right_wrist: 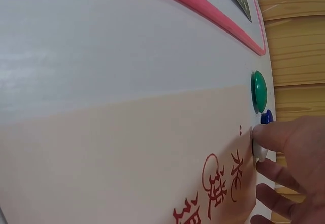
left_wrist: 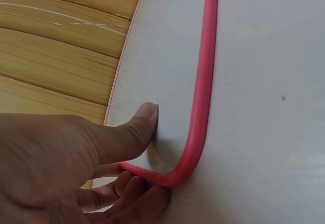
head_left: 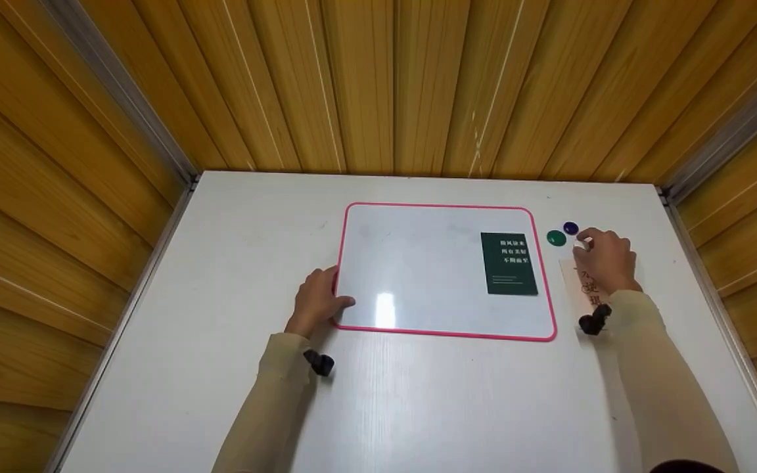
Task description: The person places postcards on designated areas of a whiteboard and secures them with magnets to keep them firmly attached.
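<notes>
A whiteboard [head_left: 418, 276] with a pink rim lies on the table, a dark green card [head_left: 508, 264] with white writing on its right part. My left hand [head_left: 316, 301] grips the board's near left corner, thumb on the surface and fingers curled at the rim, as the left wrist view shows. My right hand [head_left: 607, 258] pinches a white round magnet [right_wrist: 260, 150] between thumb and finger at the far edge of a pale paper [right_wrist: 127, 158] with red handwritten characters. Beside it lie a green magnet [head_left: 556, 238] and a blue magnet [head_left: 570, 228].
The white table [head_left: 253, 236] is bounded by yellow wood-patterned panels [head_left: 391, 85] at the back and both sides. Black camera mounts sit at both wrists. The paper lies right of the board, partly under the right hand and wrist.
</notes>
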Available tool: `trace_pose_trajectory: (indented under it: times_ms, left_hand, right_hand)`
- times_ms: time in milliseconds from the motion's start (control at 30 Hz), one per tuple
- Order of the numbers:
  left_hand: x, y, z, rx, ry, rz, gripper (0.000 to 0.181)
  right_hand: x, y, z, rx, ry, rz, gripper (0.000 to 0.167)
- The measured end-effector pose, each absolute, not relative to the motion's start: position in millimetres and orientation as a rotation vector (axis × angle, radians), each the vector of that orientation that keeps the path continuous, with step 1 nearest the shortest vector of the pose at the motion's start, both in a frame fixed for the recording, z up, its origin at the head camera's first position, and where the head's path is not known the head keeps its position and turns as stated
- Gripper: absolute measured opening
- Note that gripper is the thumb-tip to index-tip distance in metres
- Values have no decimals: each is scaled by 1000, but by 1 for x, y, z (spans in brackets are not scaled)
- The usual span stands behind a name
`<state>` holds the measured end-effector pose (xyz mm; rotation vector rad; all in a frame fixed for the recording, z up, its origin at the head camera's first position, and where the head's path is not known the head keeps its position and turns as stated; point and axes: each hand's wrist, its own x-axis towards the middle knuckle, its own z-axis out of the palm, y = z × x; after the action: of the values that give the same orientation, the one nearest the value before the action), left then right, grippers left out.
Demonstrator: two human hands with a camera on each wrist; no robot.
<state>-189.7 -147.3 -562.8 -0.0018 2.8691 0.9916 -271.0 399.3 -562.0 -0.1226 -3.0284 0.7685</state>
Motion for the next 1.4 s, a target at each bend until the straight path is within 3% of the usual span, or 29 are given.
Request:
trace_pose_trajectory:
  times_ms: [833, 1400]
  left_hand:
    - [-190, -148, -563, -3, 2867, 988, 64]
    - [-190, -147, -564, -32, 2862, 975, 65]
  right_hand:
    - [-272, 402, -566, -435, -3021, 964, 54]
    - [-271, 401, -567, -395, -3021, 952, 52]
